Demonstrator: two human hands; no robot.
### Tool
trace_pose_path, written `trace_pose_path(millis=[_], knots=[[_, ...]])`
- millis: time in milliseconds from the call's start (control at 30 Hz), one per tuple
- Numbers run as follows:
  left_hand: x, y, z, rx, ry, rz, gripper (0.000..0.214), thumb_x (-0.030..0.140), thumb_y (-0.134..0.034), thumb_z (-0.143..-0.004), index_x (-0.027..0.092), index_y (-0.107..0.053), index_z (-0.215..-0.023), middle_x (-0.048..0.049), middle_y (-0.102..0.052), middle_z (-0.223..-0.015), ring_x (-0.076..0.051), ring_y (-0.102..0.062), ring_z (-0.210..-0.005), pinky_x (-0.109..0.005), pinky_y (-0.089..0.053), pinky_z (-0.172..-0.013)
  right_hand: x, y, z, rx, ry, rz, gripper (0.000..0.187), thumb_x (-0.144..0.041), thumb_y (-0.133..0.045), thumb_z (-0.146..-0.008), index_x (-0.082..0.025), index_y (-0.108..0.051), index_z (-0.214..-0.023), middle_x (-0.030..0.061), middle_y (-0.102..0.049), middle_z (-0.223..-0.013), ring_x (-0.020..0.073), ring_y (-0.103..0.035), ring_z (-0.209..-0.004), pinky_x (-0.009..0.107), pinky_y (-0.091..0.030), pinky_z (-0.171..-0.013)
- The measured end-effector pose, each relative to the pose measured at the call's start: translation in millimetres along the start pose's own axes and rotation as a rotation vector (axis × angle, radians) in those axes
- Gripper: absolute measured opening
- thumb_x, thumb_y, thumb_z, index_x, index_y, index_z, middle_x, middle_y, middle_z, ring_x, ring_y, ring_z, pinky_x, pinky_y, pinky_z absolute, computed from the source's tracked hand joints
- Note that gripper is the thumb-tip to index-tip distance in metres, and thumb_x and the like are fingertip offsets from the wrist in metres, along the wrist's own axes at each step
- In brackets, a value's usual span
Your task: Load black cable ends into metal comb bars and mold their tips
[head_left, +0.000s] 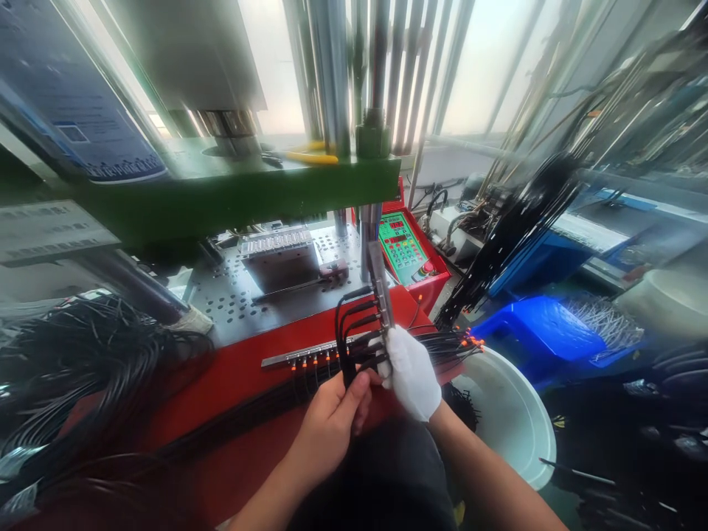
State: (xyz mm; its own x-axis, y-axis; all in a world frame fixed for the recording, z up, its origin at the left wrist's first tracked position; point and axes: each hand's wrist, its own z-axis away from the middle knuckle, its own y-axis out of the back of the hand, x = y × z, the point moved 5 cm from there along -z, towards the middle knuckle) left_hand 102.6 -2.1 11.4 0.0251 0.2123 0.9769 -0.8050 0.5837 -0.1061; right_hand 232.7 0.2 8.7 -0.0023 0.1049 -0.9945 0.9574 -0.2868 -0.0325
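Observation:
My bare left hand [332, 420] pinches a bunch of black cables [349, 346] near the front of the red bench [232, 376]. My right hand [410, 372], in a white glove, grips a narrow metal fixture bar [380, 284] held upright, with several black cables plugged into its side. Loose ends with orange tips [470, 343] stick out to the right of the gloved hand. A second metal bar [310, 354] with orange-tipped cables lies flat on the red bench just left of my hands.
A green press frame [248, 192] and steel columns stand over a perforated metal table [243, 295] with a grey mould block [279, 254]. A red control panel [406, 251] is behind. Black cable heaps [82, 361] lie left; a white bowl [509, 420] and blue bin [542, 328] right.

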Motion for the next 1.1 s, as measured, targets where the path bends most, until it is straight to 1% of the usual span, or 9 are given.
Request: trace_pose_path(millis=[100,200,300,367,533,700,833,933,1100], knots=[[0.0,0.0,1.4,-0.023,0.001,0.007,0.032,0.043,-0.042,-0.095,0.015,-0.055,-0.088,0.0029,-0.039,-0.063,-0.01,-0.038,-0.054,-0.023,-0.033,-0.05,0.9,-0.2,-0.5,0.005,0.027,-0.005,0.042,-0.055,-0.035,-0.094,-0.02,-0.044,-0.071,-0.0055,-0.046,-0.052,0.0076,-0.042,-0.041,0.02,-0.035,-0.04],[-2.2,3.6,1.9,0.052,-0.05,-0.077,0.032,0.042,-0.039,-0.096,0.016,-0.054,-0.084,0.0049,-0.032,-0.061,-0.009,-0.029,-0.052,-0.023,-0.026,-0.048,1.9,-1.0,0.4,0.02,0.005,-0.013,0.045,-0.056,-0.035,-0.093,-0.02,-0.045,-0.069,-0.0046,-0.047,-0.051,0.0077,-0.043,-0.04,0.019,-0.034,-0.038],[1.9,5.8,2.3,0.13,-0.178,-0.341,0.032,0.037,-0.039,-0.097,0.017,-0.052,-0.076,0.0017,-0.046,-0.067,-0.011,-0.042,-0.061,-0.024,-0.034,-0.06,3.1,-1.9,3.8,0.049,0.009,-0.047,0.048,-0.058,-0.033,-0.093,-0.019,-0.048,-0.069,-0.0035,-0.048,-0.051,0.0082,-0.044,-0.04,0.02,-0.034,-0.037],[5.5,4.7,2.2,0.142,-0.239,-0.447,0.032,0.034,-0.039,-0.097,0.018,-0.05,-0.072,0.0004,-0.051,-0.07,-0.013,-0.047,-0.066,-0.025,-0.036,-0.065,2.8,-1.0,5.9,0.089,0.021,-0.043,0.048,-0.058,-0.035,-0.093,-0.019,-0.048,-0.069,-0.0034,-0.047,-0.052,0.0084,-0.043,-0.041,0.02,-0.036,-0.039],[8.2,0.3,2.8,0.155,-0.267,-0.58,0.036,0.032,-0.038,-0.097,0.019,-0.048,-0.065,0.0001,-0.052,-0.063,-0.015,-0.048,-0.06,-0.025,-0.037,-0.059,-2.9,4.5,4.4,0.186,0.017,0.107,0.044,-0.055,-0.041,-0.091,-0.018,-0.049,-0.07,-0.0015,-0.05,-0.059,0.0095,-0.044,-0.049,0.022,-0.037,-0.045],[7.2,-12.4,5.9,0.183,-0.3,-0.688,0.04,0.032,-0.039,-0.096,0.021,-0.041,-0.057,0.0002,-0.047,-0.054,-0.015,-0.046,-0.053,-0.027,-0.033,-0.055,-11.0,10.3,-0.6,0.237,0.112,0.196,0.053,-0.058,-0.032,-0.092,-0.018,-0.044,-0.06,-0.0007,-0.046,-0.054,0.0106,-0.04,-0.051,0.024,-0.032,-0.047],[15.0,-25.2,12.2,0.093,-0.24,-0.585,0.045,0.037,-0.037,-0.096,0.021,-0.037,-0.055,0.0023,-0.038,-0.05,-0.013,-0.04,-0.051,-0.027,-0.031,-0.055,-19.4,20.2,-4.8,0.282,0.179,0.285,0.061,-0.067,-0.026,-0.089,-0.019,-0.041,-0.054,-0.0007,-0.042,-0.049,0.0109,-0.036,-0.047,0.025,-0.029,-0.044],[28.1,-23.4,28.5,0.028,-0.106,-0.397,0.046,0.047,-0.037,-0.095,0.02,-0.038,-0.057,0.0026,-0.038,-0.053,-0.011,-0.036,-0.052,-0.025,-0.029,-0.052,-26.0,31.5,-14.9,0.218,0.143,0.373,0.065,-0.067,-0.019,-0.089,-0.02,-0.044,-0.052,0.0009,-0.046,-0.048,0.0115,-0.04,-0.045,0.025,-0.032,-0.043],[42.0,-1.7,62.2,0.047,0.111,-0.246,0.053,0.06,-0.039,-0.089,0.02,-0.035,-0.055,0.0048,-0.027,-0.051,-0.01,-0.024,-0.048,-0.027,-0.02,-0.046,-38.6,46.8,-31.8,0.126,0.174,0.643,0.058,-0.065,-0.04,-0.083,-0.019,-0.046,-0.048,-0.0012,-0.042,-0.043,0.0102,-0.038,-0.044,0.024,-0.031,-0.045]])
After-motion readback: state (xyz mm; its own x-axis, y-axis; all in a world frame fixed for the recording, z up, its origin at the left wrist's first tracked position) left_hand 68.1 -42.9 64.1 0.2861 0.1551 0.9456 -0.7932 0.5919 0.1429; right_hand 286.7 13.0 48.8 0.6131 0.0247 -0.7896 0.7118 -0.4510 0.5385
